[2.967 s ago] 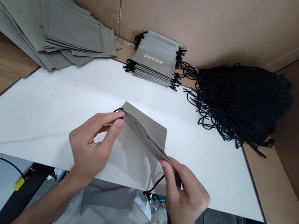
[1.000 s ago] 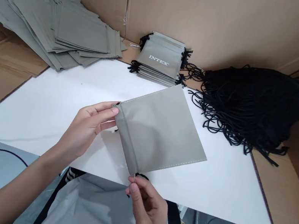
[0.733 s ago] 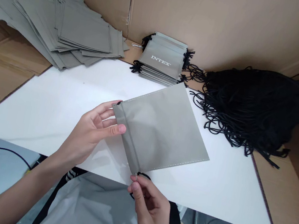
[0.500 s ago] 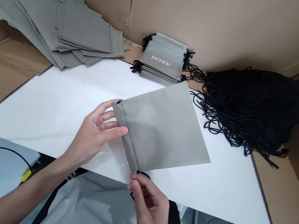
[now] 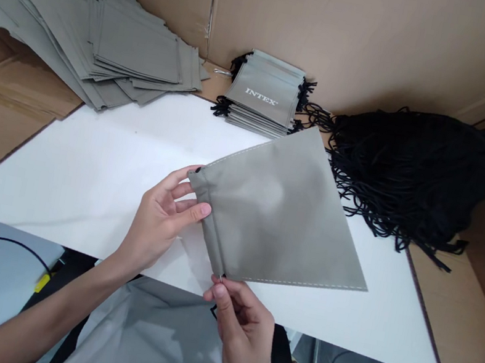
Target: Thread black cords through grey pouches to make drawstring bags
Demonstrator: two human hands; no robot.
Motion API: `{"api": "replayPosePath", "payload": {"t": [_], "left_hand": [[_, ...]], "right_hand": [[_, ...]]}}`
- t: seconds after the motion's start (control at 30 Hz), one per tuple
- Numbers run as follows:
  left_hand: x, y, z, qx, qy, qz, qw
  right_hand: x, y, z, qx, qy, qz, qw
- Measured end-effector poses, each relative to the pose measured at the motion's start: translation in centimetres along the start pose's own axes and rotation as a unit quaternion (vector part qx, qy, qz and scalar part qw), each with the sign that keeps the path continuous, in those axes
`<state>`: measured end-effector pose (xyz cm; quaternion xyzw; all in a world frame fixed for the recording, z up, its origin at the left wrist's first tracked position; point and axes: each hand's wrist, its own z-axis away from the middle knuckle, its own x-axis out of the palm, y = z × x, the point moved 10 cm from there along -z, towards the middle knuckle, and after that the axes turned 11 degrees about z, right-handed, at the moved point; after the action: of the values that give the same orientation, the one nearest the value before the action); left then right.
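Observation:
My left hand grips the hemmed edge of a grey fabric drawstring bag, thumb on top and fingers beneath. The bag is tilted above the table, its stitched sides running away to the right. A bit of black shows at the hem's far end, by my left fingertips. At the near end of the hem, my right hand pinches a thin metal threading needle, mostly hidden by the fingers and the fabric. A black cord loops out beside the right fingers.
Loose grey bags lie piled at the back left. A stack of grey bags printed INTEX, with black cord ends, stands at the back middle. Black cords heap at the right. Cardboard walls surround the white table.
The bag has swung and shifted right, its near right corner now lower. My left hand has moved slightly right. Less of the needle shows between the hem and my right fingers.

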<state>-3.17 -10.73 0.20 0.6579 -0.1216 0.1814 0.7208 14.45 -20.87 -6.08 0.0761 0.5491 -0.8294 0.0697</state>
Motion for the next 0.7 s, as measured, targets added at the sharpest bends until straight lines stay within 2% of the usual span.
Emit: {"api": "replayPosePath", "payload": {"t": [0.13,0.23,0.37,0.5,0.7], "left_hand": [[-1.0,1.0,-0.3,0.025,0.042,0.003,0.999],[-1.7,1.5,-0.5,0.039,0.073,-0.006,0.997],[-1.3,1.1,-0.5,0.023,0.056,-0.007,0.998],[-0.9,0.9,0.0,0.015,0.053,0.009,0.998],[-1.2,0.7,0.4,0.006,0.063,0.009,0.998]], "right_hand": [[-0.5,0.1,0.3,0.037,0.016,-0.061,0.997],[-0.8,0.5,0.7,0.062,-0.009,-0.06,0.996],[-0.7,1.1,0.9,0.063,-0.043,-0.047,0.996],[-0.5,1.4,0.8,0.051,-0.016,-0.062,0.997],[0.5,1.7,0.7,0.032,-0.04,-0.086,0.995]]}}
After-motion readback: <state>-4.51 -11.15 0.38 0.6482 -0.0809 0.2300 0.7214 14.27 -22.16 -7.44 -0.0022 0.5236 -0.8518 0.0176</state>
